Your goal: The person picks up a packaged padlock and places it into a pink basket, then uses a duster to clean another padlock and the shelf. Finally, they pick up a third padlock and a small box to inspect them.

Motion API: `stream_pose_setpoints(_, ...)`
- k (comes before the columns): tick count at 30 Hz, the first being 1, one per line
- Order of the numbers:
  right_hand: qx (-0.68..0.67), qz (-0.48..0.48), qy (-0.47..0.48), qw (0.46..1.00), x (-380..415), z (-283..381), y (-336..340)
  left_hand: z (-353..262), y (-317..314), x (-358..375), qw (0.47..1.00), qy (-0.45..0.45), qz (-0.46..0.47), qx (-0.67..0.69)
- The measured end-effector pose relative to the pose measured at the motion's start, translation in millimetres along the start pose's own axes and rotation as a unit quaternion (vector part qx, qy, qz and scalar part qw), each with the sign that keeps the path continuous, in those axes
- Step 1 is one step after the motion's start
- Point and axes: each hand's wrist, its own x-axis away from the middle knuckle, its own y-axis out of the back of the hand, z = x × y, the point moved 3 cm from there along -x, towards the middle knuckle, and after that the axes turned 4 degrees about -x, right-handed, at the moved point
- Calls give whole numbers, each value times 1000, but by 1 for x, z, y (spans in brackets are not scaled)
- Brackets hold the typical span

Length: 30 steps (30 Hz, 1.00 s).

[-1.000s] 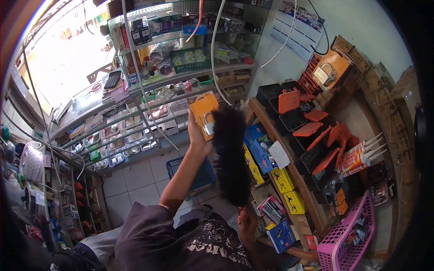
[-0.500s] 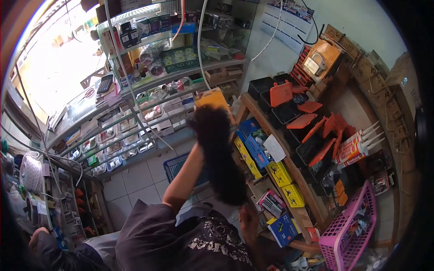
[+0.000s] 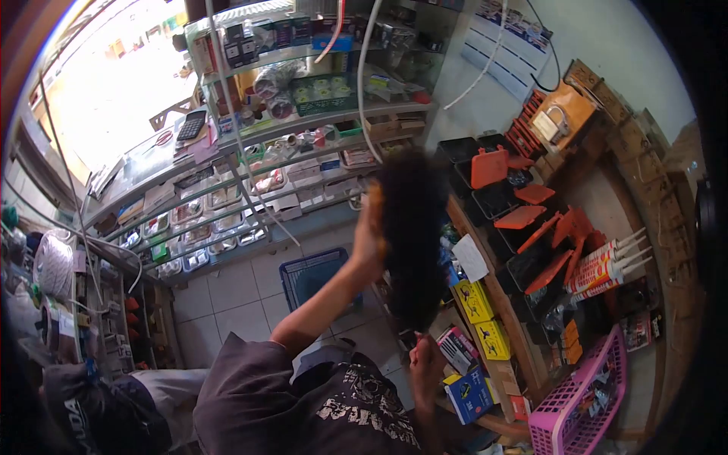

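In the head view, my right hand [image 3: 426, 359] is closed round the handle of a black fluffy duster [image 3: 413, 235], which points up and away from me, blurred by motion. My left hand [image 3: 368, 233] is raised just left of the duster head. Its fingers grip an orange-yellow flat item [image 3: 376, 199]; only its edge shows, since the duster covers most of it, so its exact kind is hidden.
A glass display shelf [image 3: 303, 133] with packets stands ahead. On the right are black bins with orange lids [image 3: 489, 167], sealant tubes [image 3: 607, 265], a padlock [image 3: 551, 123] and a pink basket [image 3: 546, 421]. A blue basket [image 3: 292, 277] is on the floor. Another person [image 3: 114, 409] is at lower left.
The duster has swung right and more upright, now covering most of the orange-yellow item. My left hand has moved right and come into sight. The other person shows more.
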Motion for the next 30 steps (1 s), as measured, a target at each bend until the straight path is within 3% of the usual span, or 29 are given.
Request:
stream_pose_setpoints(2, -32, 16, 10, 999, -9, -3, -2, 19, 4, 10, 997, -56, 23, -55)
stream_pose_setpoints(4, 77, 73, 73, 992, -6, -13, 1, 15, 24, 4, 987, -114, 43, -109)
stream_pose_setpoints(5, 80, 85, 73, 990, -1, -16, 3, 8, 42, -5, 958, -113, 119, -236)
stream_pose_setpoints(7, 52, 79, 10, 995, 9, -17, 3, -8, 50, -11, 908, -115, 181, -361)
stream_pose_setpoints(9, 10, 79, -11, 997, 4, -15, -3, -21, 58, -14, 936, -94, 153, -303)
stream_pose_setpoints(10, 2, 58, -18, 998, 1, -8, -12, -35, 37, 0, 987, -59, 69, -136)
stream_pose_setpoints(11, -6, 34, -26, 999, 0, -5, -15, -44, 16, 14, 999, -21, -17, 38)
stream_pose_setpoints(15, -48, 79, -65, 994, -5, -27, -17, -44, 29, 15, 997, -62, -37, -33)
stream_pose_setpoints(18, 42, 88, 4, 995, -11, -15, -8, -53, 30, 18, 999, -52, -3, 8)
stream_pose_setpoints(21, -44, 72, -21, 996, -12, -7, -12, -50, 31, 20, 999, -45, 11, -13)
stream_pose_setpoints(23, 15, 110, -37, 993, -10, -8, -16, -44, 39, 18, 999, -37, 17, -23)
stream_pose_setpoints(27, 9, 82, -23, 996, -16, -16, -13, -29, 66, 6, 994, -96, 30, -49)
stream_pose_setpoints(29, -7, 77, -23, 997, -16, -16, -15, -39, 55, 10, 980, 3, 117, 162)
stream_pose_setpoints(30, -7, 73, -21, 997, -17, -16, -12, -45, 43, 16, 995, 4, 9, 99)
